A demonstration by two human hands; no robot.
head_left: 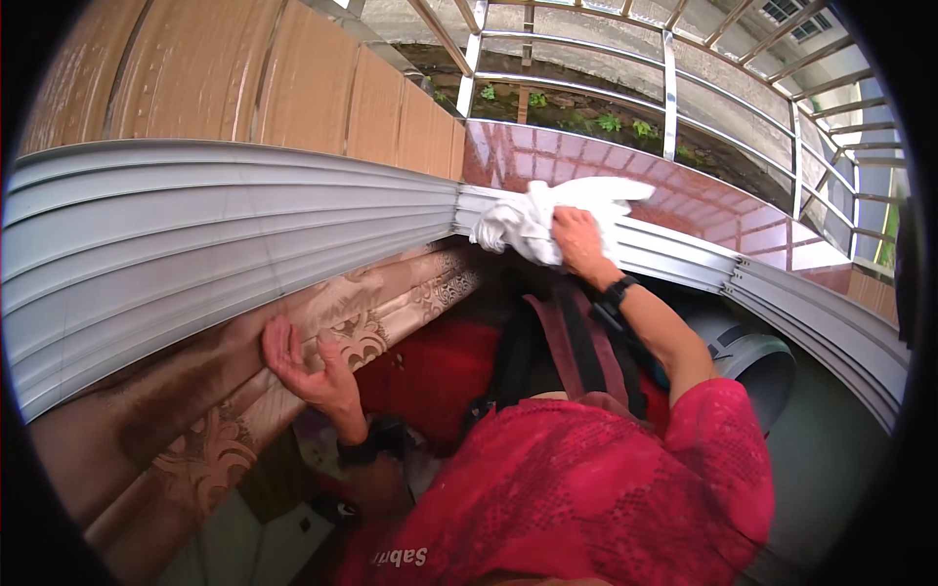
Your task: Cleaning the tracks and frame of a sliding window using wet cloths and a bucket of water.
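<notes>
A crumpled white cloth [528,223] is bunched under my right hand [581,242], its fingers closed on it. The cloth lies over the white window track [674,256], close to the corner, and one end spreads onto the reddish stone sill [713,200]. A dark band circles my right wrist. Down to the left, my left hand [315,379] is open, with fingers apart and nothing in it. It is beside the brown patterned curtain [220,444]; whether it touches the fabric I cannot tell.
Grey ridged window framing [225,210] runs along the left, below tan wall tiles [303,73]. Beyond the sill stands a metal railing [669,88], with plants and paving outside. A rounded grey object [757,366] stands on the floor near my right arm.
</notes>
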